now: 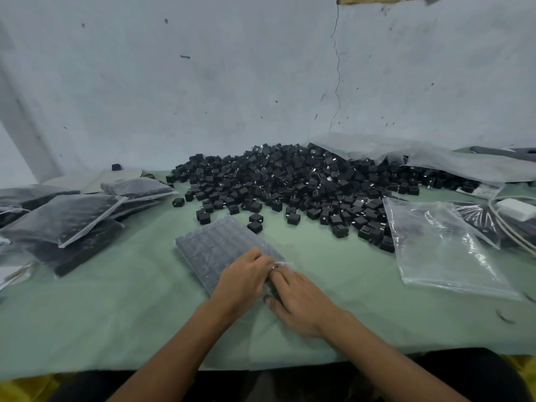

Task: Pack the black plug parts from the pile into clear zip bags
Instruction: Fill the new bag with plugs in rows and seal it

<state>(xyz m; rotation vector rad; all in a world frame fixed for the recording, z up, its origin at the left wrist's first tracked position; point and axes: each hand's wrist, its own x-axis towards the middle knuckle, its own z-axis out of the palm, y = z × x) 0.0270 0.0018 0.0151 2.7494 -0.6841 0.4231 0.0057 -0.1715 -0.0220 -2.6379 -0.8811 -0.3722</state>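
Both bare forearms reach in from 6 o'clock and meet near centre. The left hand curls its fingers, pinching the bag edge. The right hand, at its 4 o'clock, lies flat and blurred, fingers toward 11 o'clock.

The left hand and blurred right hand hide the filled bag's near end.
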